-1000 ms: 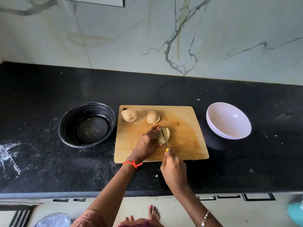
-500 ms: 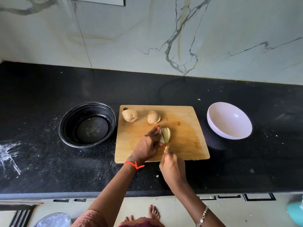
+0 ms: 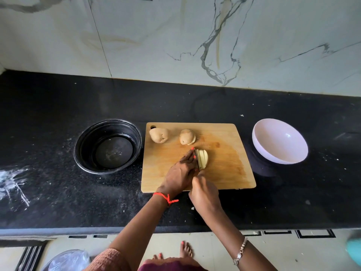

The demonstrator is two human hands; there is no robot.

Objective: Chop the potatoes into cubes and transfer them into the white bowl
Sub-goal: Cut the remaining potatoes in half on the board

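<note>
Single head cam, wide-angle, looking forward and steeply down from above the person. Counter [image 3: 58, 192] spans the full width at mid-frame; marble wall [image 3: 175, 36] fills the top, floor [image 3: 214, 249] and feet along the bottom. Moderately close, arm's reach. Both hands sit just below centre. No second view.

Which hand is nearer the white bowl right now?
Right. The right hand grips the knife at the board's front edge, nearer the white bowl; the left hand sits beyond it.

Board [image 3: 224, 169] between pan [image 3: 107, 146] left, bowl [image 3: 279, 141] right; 3 potatoes [image 3: 159, 135] on board.
</note>
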